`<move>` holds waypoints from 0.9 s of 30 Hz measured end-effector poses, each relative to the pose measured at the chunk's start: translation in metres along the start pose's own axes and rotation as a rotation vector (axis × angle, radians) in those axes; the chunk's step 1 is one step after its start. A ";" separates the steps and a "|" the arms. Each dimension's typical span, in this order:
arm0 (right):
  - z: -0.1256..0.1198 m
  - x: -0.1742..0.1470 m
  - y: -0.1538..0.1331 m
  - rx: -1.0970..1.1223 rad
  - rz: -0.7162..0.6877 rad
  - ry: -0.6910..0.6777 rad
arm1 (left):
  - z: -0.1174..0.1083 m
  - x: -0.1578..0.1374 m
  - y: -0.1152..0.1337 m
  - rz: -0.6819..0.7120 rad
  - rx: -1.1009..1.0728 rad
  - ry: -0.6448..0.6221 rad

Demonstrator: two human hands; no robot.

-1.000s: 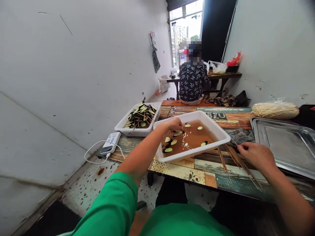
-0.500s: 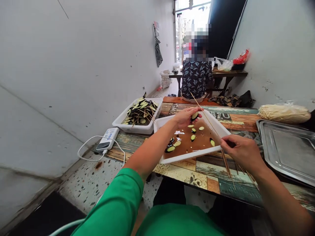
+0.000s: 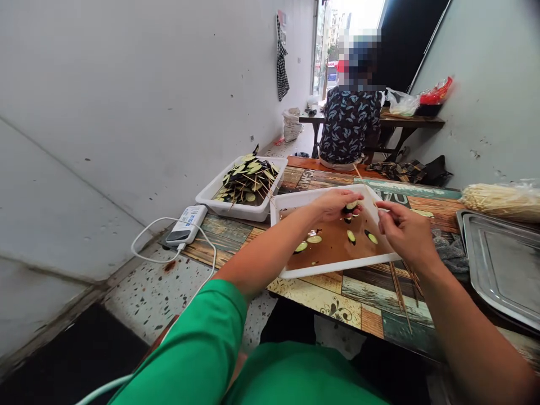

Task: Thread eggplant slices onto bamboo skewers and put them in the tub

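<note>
My left hand (image 3: 335, 205) reaches over a white tub (image 3: 337, 267) of brownish water, its fingers closed on an eggplant slice (image 3: 350, 207). My right hand (image 3: 405, 232), at the tub's right side, pinches a thin bamboo skewer (image 3: 363, 180) that slants up and away. Whether the skewer touches the held slice is unclear. Several dark-skinned, pale-fleshed eggplant slices float in the water, among them one (image 3: 371, 237) near my right wrist. Bare bamboo skewers (image 3: 399, 292) lie on the table under my right forearm.
A second white tub (image 3: 234, 210), heaped with skewered eggplant (image 3: 251, 179), stands at the left. A power bank (image 3: 186, 226) with a white cable lies near the table's left edge. Metal trays (image 3: 506, 259) and a bagged pale bundle (image 3: 502, 201) are at right. A person (image 3: 351, 126) sits ahead.
My right hand has moved up and inward, closer to my left hand, with the skewer. The left hand still holds the eggplant slice. The view has shifted slightly.
</note>
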State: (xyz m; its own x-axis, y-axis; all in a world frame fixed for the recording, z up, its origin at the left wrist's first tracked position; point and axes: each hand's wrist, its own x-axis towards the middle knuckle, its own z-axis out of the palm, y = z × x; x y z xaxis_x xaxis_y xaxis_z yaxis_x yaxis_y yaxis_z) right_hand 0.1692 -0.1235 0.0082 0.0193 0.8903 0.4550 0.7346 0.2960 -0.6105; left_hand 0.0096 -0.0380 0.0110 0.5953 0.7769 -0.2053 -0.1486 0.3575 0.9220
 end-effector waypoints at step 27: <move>-0.017 -0.032 0.018 0.021 -0.089 -0.116 | -0.022 -0.001 0.008 0.146 -0.368 0.311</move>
State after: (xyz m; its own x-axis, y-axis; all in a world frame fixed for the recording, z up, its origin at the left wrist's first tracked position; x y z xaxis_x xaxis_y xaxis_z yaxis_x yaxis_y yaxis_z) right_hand 0.1933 -0.1529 -0.0062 -0.1244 0.8938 0.4309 0.7155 0.3817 -0.5851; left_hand -0.0095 -0.0251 0.0113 0.2923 0.9301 -0.2224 -0.5147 0.3490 0.7831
